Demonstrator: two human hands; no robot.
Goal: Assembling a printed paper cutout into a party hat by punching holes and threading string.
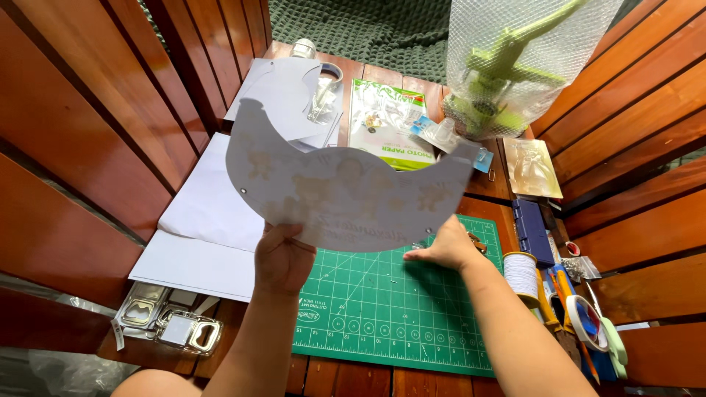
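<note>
My left hand point(283, 257) holds up a crescent-shaped white paper cutout point(346, 184) by its lower edge. Faint pale figures show through the sheet, and small punched holes sit near its edges. My right hand point(445, 248) reaches down under the cutout's right side and rests its fingers on the green cutting mat point(390, 301). Small metal bits lie on the mat near those fingers. Whether the right hand pinches anything is hidden by the paper.
White paper sheets point(206, 220) lie left of the mat. A green-and-white paper pack point(386, 121) and a bubble-wrapped green tool point(507, 66) sit behind. A white thread spool point(521, 273), blue box point(531, 228), tape rolls point(588, 320) and metal bottle openers point(173, 320) surround the mat. Wooden slats enclose both sides.
</note>
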